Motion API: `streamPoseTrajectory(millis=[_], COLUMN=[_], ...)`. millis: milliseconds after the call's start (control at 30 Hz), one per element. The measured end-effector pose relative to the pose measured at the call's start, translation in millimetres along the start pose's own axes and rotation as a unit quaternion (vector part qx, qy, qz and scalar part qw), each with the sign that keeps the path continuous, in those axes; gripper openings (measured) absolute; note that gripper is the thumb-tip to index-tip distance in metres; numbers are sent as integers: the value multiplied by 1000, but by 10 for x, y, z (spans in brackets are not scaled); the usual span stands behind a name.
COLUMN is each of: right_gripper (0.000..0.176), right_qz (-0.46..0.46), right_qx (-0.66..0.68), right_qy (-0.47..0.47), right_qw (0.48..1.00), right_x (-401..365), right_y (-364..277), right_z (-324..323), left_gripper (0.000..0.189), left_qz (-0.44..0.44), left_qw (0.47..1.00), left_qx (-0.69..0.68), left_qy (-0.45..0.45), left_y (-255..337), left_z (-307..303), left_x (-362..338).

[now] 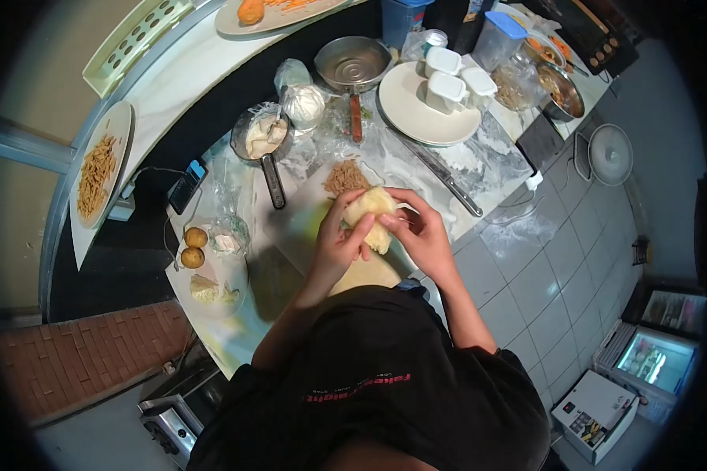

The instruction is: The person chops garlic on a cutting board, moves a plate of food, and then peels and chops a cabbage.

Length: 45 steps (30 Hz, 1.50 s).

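Note:
My left hand and my right hand both grip a pale yellow, uneven chunk of food, held up over the near edge of the counter. The fingers wrap it from both sides, with both thumbs pressed on its near face. Its exact kind I cannot tell. Just beyond the hands lies a pile of brown shredded food on a light board.
A knife lies to the right, beside a large white plate with white containers. Left are a small pan, potatoes and a plate with cabbage-like pieces. A wide pan stands behind.

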State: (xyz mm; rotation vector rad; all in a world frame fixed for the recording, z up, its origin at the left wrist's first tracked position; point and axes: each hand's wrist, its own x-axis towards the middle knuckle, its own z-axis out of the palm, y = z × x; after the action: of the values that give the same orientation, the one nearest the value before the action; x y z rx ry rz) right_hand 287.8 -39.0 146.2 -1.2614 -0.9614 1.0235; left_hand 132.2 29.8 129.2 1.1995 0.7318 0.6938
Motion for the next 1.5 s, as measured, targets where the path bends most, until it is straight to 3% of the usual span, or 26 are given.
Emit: streamPoseTrajectory(millis=[367, 1033, 1433, 1500], right_gripper=[32, 19, 17, 15], right_qz=[24, 24, 25, -2], right_qx=[75, -63, -69, -68], right_qy=[-11, -31, -42, -11], right_qw=[997, 997, 996, 998], right_x=[-168, -127, -142, -121], right_y=[57, -113, -136, -79], right_z=[-167, -200, -234, -193], left_gripper=[44, 42, 41, 45], left_qz=[-2, 27, 28, 53], left_qw=[1000, 998, 995, 993], left_qx=[30, 59, 93, 92], left_qy=[0, 2, -1, 42], left_y=[8, 65, 123, 79], left_z=[63, 4, 39, 92], left_x=[-83, -209, -265, -286])
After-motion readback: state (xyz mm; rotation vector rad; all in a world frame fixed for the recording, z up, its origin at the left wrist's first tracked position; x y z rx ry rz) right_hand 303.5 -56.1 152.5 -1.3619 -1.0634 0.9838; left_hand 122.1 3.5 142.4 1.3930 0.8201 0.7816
